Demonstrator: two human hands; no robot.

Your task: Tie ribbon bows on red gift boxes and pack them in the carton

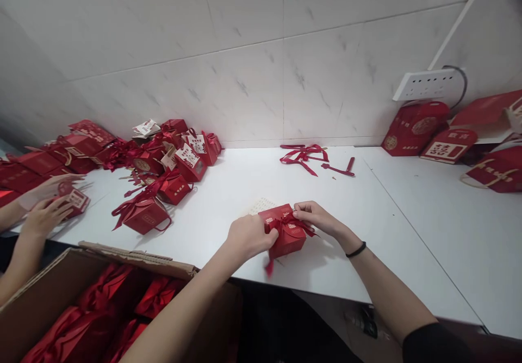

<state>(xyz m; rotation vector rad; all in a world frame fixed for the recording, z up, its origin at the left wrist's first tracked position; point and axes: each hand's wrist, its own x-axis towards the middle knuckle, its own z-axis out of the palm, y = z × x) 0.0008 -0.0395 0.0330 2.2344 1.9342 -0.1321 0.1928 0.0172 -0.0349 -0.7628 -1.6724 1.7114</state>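
Observation:
A small red gift box stands near the front edge of the white table, with a dark red ribbon across its top. My left hand is closed, pinching the ribbon at the box's left side. My right hand is closed too, pinching the ribbon at the box's top right. A black band circles my right wrist. A pale printed card lies flat just behind the box.
A heap of finished red boxes covers the table's left. Another person's hands hold a red box at far left. An open cardboard carton of red boxes sits below. Loose ribbons lie at the back; red bags and a power strip are at right.

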